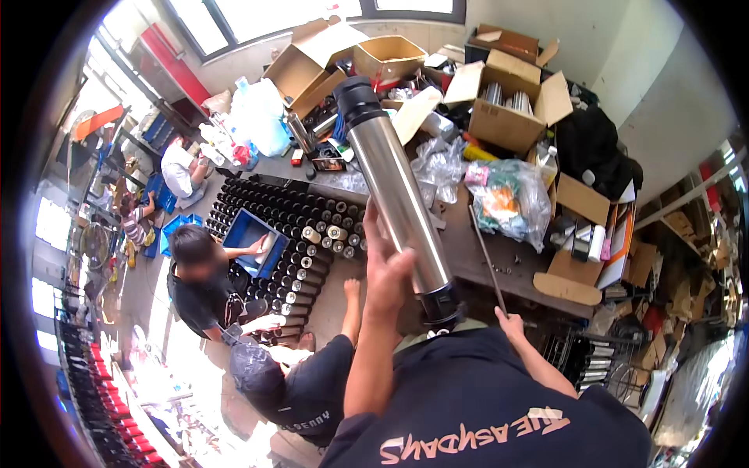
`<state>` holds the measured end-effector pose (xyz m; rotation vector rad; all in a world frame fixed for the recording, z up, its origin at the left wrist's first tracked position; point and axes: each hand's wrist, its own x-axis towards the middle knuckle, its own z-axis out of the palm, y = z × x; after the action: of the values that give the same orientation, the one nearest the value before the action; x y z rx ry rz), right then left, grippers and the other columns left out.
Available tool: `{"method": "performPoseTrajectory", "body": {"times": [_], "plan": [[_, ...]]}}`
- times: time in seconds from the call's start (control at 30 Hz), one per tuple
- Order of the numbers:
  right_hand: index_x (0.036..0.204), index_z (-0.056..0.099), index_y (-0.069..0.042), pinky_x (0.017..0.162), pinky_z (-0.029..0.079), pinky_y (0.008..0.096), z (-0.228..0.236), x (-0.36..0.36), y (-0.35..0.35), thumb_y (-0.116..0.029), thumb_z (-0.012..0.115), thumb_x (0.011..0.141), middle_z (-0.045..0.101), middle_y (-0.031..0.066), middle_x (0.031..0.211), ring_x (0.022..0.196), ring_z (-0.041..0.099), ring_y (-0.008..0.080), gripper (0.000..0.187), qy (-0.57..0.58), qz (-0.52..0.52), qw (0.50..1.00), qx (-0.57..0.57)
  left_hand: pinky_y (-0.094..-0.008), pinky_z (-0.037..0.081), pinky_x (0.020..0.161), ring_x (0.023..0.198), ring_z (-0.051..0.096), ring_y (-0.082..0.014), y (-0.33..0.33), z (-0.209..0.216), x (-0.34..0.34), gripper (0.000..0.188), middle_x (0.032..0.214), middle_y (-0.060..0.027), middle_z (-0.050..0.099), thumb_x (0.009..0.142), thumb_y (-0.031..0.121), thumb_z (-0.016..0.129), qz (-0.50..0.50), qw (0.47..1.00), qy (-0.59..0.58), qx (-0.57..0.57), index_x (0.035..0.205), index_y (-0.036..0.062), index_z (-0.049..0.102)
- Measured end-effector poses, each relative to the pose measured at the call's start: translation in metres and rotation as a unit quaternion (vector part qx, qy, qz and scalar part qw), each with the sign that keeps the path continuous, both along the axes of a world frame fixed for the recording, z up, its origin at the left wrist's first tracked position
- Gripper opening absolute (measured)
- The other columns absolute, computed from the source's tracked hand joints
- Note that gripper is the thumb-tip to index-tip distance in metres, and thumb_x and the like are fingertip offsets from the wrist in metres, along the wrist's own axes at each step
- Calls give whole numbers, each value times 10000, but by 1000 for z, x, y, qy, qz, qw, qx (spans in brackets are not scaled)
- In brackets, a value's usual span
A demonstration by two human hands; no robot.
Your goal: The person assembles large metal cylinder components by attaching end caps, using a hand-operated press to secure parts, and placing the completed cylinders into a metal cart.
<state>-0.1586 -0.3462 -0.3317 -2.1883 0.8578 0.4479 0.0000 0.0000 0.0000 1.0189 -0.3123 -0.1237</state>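
My left hand (388, 269) is wrapped round the lower half of a long shiny steel cylinder (398, 191) with ribbed black end pieces. The cylinder leans to the left, its black top (359, 97) over the workbench and its lower black end close to my body. To the right, my right hand (511, 324) grips one end of a thin metal rod (487, 257), which slants up and away over the bench top. Rod and cylinder are apart. Part of my left hand's grip is hidden behind the cylinder.
The cluttered workbench (499, 269) bears cardboard boxes (503, 121), plastic bags (511, 210) and a phone (329, 164). Rows of black-ended cylinders (265, 203) stand on the floor at left. Two people sit close by there, one reaching into a blue crate (273, 261).
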Motion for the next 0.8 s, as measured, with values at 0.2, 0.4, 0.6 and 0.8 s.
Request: {"method": "performPoseTrajectory", "body": {"times": [0.2,0.4,0.6,0.8], "plan": [[804,703,46,763,510,425,-2,15,-13,-599,685,845,690,190,768,794,692,300,646,3,-16,999,40,-433,594,675,769,685,-260,-25,-37,7,727,912,-133,627,980,682,381,-68,958,165,-223,1096,-17,550],[789,685,47,736,507,453,16,15,-2,-616,658,844,658,227,713,757,690,378,665,-30,13,999,-8,-470,619,600,652,694,-292,-23,-13,-7,800,827,-168,636,970,720,301,105,963,246,-11,1070,-34,549],[790,695,19,714,502,499,18,18,5,-656,618,850,660,256,735,799,680,430,682,-63,67,994,-57,-491,601,659,760,648,-287,-16,-20,-17,804,932,-143,611,979,731,225,-6,956,231,-180,1128,1,527],[716,624,-33,523,420,380,-12,46,14,-562,650,885,572,72,597,548,557,205,556,-68,22,993,93,-448,563,615,738,617,-286,-32,-9,-21,773,910,-164,566,990,701,264,-74,938,110,-319,1460,93,356]]}}
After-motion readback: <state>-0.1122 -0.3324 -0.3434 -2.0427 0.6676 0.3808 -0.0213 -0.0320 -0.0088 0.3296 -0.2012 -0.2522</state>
